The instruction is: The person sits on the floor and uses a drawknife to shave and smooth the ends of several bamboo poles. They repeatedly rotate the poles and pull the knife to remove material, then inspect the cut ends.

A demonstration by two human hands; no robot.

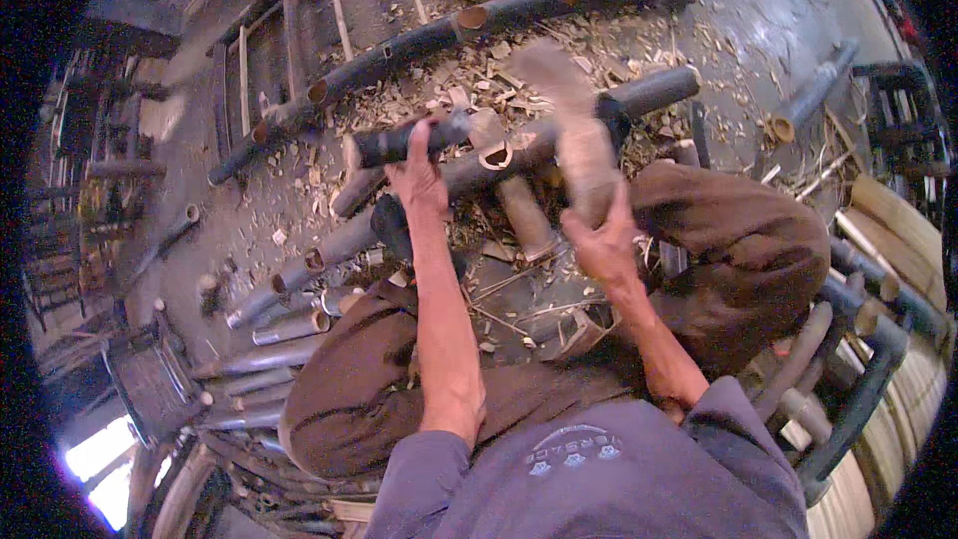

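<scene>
My left hand (421, 180) is closed on a short dark round piece (384, 148) with a pale left end; its right end lies by a pale cut notch (494, 152). Whether that piece is a tool handle or a length of pole I cannot tell. The notch is in a dark bamboo pole (524, 145) that slants across in front of my knees. In my right hand (606, 245) is a wooden club-like mallet (582, 145), raised, its far end smeared by motion. My fingers wrap its lower end.
Beyond the pole lies a ladder-like frame of dark bamboo (429, 40) with thin pale rungs. Wood chips (399, 90) litter the floor. Pole offcuts (289, 327) are at my left, a short pole (813, 90) at far right, and bent dark poles (868, 389) beside my right knee.
</scene>
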